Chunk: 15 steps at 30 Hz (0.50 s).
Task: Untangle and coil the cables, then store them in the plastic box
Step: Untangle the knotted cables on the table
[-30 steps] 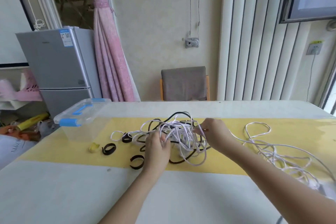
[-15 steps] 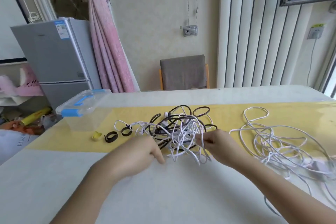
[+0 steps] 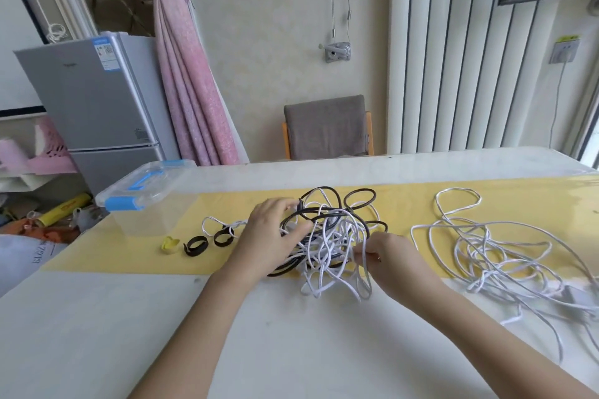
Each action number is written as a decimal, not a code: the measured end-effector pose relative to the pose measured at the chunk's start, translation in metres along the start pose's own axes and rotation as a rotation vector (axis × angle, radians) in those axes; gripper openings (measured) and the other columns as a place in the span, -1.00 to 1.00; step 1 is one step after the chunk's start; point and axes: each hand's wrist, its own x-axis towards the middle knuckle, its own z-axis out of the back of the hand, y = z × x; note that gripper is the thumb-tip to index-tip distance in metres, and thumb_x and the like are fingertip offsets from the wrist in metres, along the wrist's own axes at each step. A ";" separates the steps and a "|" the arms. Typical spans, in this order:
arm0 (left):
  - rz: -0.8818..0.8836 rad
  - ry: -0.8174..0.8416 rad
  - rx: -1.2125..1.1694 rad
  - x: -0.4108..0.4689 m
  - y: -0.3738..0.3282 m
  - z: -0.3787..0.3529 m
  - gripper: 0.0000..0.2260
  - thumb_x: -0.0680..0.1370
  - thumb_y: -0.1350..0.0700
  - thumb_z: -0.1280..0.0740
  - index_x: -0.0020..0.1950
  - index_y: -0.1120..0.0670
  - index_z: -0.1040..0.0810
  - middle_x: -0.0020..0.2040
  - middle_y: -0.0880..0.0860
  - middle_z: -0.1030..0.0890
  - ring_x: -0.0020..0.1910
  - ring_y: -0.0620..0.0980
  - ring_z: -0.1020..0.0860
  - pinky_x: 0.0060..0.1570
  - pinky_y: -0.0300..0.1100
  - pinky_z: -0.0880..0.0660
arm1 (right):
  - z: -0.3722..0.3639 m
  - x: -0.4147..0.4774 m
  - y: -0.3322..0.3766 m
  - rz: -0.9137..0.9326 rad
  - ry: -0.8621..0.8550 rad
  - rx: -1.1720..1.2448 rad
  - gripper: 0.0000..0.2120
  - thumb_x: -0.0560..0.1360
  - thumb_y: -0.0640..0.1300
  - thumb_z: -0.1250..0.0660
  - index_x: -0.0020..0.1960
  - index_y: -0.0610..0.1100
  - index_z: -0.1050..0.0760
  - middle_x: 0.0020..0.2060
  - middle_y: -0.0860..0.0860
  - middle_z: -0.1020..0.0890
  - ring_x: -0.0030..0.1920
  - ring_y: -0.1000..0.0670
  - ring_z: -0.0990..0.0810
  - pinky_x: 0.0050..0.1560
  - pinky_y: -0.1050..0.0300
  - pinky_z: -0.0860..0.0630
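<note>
- The plastic box (image 3: 146, 201) sits at the left of the frame on the far-left edge of the table (image 3: 97, 317), its blue-latched lid on. No cable is inside that I can see.
- Just right of it, on the yellow mat (image 3: 405, 201), lie a small yellow clip (image 3: 170, 244) and two black strap loops (image 3: 195, 245), all apart from my hands.
- My left hand (image 3: 272, 236) lies on the left side of the tangle (image 3: 334, 236), with fingers bent over the black loops and the thumb pointing toward the centre. I cannot tell whether they close round a strand under the palm.
- The tangle, black and white cables knotted together, lies in the middle of the frame between my two hands, half on the mat and half on the bare table.
- My right hand (image 3: 392, 257) touches the tangle's right edge, thumb and forefinger pinching a white strand (image 3: 365, 272). From the pinch the strand drops toward the bottom of the frame in a long narrow loop, so its long axis runs up-down in the picture.
- What matters next, I judge: the knot lies directly left of my pinching fingers, so the strand should come free by drawing it toward the lower right — away from the heap — while the left hand pins the rest.
- At the far right a loose white cable (image 3: 486, 246) sprawls in open loops, well apart from the tangle and not yet coiled.
- The box is nearer my left hand.
</note>
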 end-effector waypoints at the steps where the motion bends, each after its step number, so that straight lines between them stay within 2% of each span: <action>1: -0.006 0.144 0.084 0.001 -0.001 -0.003 -0.55 0.44 -0.29 -0.28 0.18 -0.02 -0.51 0.09 -0.18 -0.45 0.17 -0.15 -0.35 0.27 -0.16 -0.24 | -0.001 0.000 0.001 0.010 -0.017 -0.004 -0.78 0.54 -0.22 -0.21 -0.10 -0.23 -0.62 -0.17 -0.12 -0.57 -0.15 -0.12 -0.54 -0.16 0.10 -0.40; 3: -0.038 0.260 0.198 0.000 -0.001 -0.011 -0.40 0.32 -0.42 -0.14 0.08 0.00 -0.53 0.01 -0.12 -0.49 0.18 -0.08 -0.35 0.25 -0.11 -0.25 | -0.001 -0.003 0.004 0.019 -0.042 -0.009 -0.78 0.53 -0.23 -0.19 -0.10 -0.21 -0.62 -0.15 -0.06 -0.50 -0.17 -0.08 -0.51 -0.19 0.14 -0.34; 4: -0.045 0.246 0.194 -0.002 0.000 -0.016 -0.44 0.33 -0.39 -0.19 0.05 0.02 -0.53 -0.03 -0.11 -0.49 0.16 -0.06 -0.35 0.21 -0.11 -0.28 | -0.002 -0.004 0.005 0.018 -0.056 -0.019 -0.78 0.53 -0.23 -0.18 -0.10 -0.20 -0.61 -0.14 -0.03 -0.47 -0.19 -0.07 -0.50 -0.21 0.14 -0.34; 7: -0.064 0.129 0.112 -0.014 0.003 -0.028 -0.69 0.45 -0.11 -0.38 0.06 0.05 -0.51 -0.08 -0.10 -0.50 0.04 -0.02 -0.42 0.05 -0.12 -0.36 | -0.009 -0.005 0.006 0.033 -0.051 -0.042 -0.79 0.50 -0.22 -0.20 -0.09 -0.13 -0.62 -0.15 0.04 -0.47 -0.29 0.03 -0.42 -0.21 0.14 -0.38; 10: -0.124 0.059 0.016 -0.033 0.000 -0.034 -0.76 0.47 0.02 -0.36 0.12 0.04 -0.53 -0.10 -0.17 -0.46 -0.01 -0.05 -0.47 -0.05 -0.24 -0.33 | -0.013 -0.003 0.006 0.040 -0.046 -0.009 -0.81 0.51 -0.15 -0.26 -0.04 -0.03 -0.66 -0.13 0.05 -0.57 -0.33 0.06 -0.39 -0.20 0.14 -0.41; 11: -0.146 0.072 -0.046 -0.039 -0.001 -0.034 -0.76 0.49 0.04 -0.32 0.14 0.04 -0.56 -0.05 -0.19 -0.49 0.03 -0.12 -0.50 -0.01 -0.30 -0.34 | -0.014 -0.004 0.006 0.024 -0.037 0.013 -0.82 0.51 -0.13 -0.27 -0.04 -0.02 -0.65 -0.16 0.04 -0.60 -0.33 0.03 -0.41 -0.21 0.13 -0.42; 13: -0.101 0.172 -0.210 -0.043 -0.003 -0.027 -0.78 0.58 0.10 -0.23 0.16 0.00 -0.61 0.07 -0.25 -0.52 0.07 -0.46 -0.45 0.07 -0.49 -0.32 | -0.016 -0.005 0.007 -0.003 0.008 0.010 -0.84 0.50 -0.12 -0.28 -0.05 -0.03 -0.65 -0.25 0.00 -0.62 -0.30 -0.05 -0.49 -0.23 0.11 -0.44; 14: -0.033 0.249 -0.301 -0.041 -0.002 -0.021 -0.76 0.61 0.12 -0.18 0.13 -0.05 -0.62 0.07 -0.26 -0.53 -0.01 -0.54 -0.44 0.05 -0.50 -0.34 | -0.017 -0.006 0.007 -0.003 0.026 -0.005 -0.84 0.50 -0.11 -0.28 -0.05 -0.05 -0.64 -0.27 -0.02 -0.63 -0.28 -0.09 -0.52 -0.24 0.10 -0.45; 15: 0.047 0.309 -0.387 -0.036 -0.002 -0.015 -0.74 0.63 0.13 -0.14 0.08 -0.08 -0.61 0.04 -0.22 -0.56 -0.15 -0.49 -0.49 -0.04 -0.44 -0.42 | -0.018 -0.005 0.007 -0.010 0.035 -0.012 -0.83 0.50 -0.11 -0.27 -0.06 -0.09 -0.63 -0.29 -0.04 -0.62 -0.27 -0.11 -0.52 -0.27 0.11 -0.44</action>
